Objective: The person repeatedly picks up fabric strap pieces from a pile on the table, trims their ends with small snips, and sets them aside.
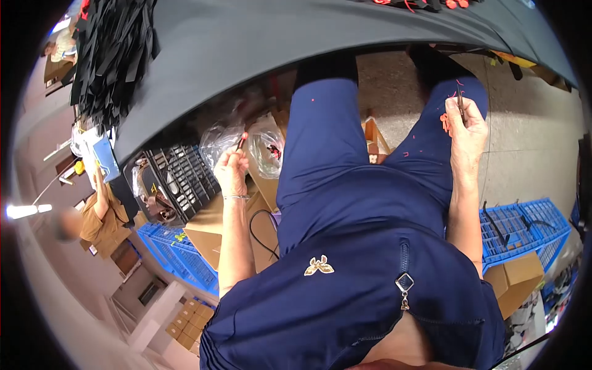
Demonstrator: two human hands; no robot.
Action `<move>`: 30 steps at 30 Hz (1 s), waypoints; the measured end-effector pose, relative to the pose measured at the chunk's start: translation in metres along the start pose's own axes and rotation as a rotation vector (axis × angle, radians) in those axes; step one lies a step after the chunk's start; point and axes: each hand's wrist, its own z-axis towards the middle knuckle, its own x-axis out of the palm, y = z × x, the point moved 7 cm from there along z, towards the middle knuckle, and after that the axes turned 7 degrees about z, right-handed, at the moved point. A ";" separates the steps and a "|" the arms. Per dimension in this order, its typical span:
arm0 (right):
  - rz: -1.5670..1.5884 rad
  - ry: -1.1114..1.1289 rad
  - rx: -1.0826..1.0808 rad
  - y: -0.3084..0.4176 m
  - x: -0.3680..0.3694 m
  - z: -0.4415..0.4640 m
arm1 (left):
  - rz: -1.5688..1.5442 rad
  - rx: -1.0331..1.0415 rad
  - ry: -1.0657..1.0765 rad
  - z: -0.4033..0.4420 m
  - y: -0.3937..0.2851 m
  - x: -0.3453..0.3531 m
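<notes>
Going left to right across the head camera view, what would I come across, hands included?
Black strips, the left hand holding a small red-tipped piece, the gold shirt emblem, the zip pull, the right hand holding a slim dark tool, then the blue crate on the right.

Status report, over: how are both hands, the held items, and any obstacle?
Left hand pinches small dark red-tipped item. Right hand holds slim dark tool, red piece close by. Red scraps on trousers; nothing visibly blocks either hand.
</notes>
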 end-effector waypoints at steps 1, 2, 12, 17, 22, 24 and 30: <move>-0.003 0.009 -0.005 0.001 0.003 0.000 | 0.023 -0.045 -0.056 0.006 0.025 -0.020; -0.009 0.019 -0.010 0.004 0.006 -0.001 | 0.021 -0.070 -0.089 0.012 0.049 -0.036; -0.032 -0.013 -0.020 0.015 0.009 0.000 | 0.335 0.268 -0.429 0.012 0.034 -0.049; -0.022 -0.018 -0.032 0.015 0.009 0.001 | 0.409 0.984 -0.265 -0.045 -0.149 0.091; 0.017 -0.028 -0.056 0.020 0.008 0.004 | 0.560 1.360 0.021 -0.072 -0.249 0.230; 0.026 -0.034 -0.041 0.020 0.004 0.004 | 0.537 1.298 0.104 -0.053 -0.263 0.265; 0.083 -0.060 -0.017 0.014 -0.013 0.004 | 0.676 1.061 0.133 -0.005 -0.263 0.304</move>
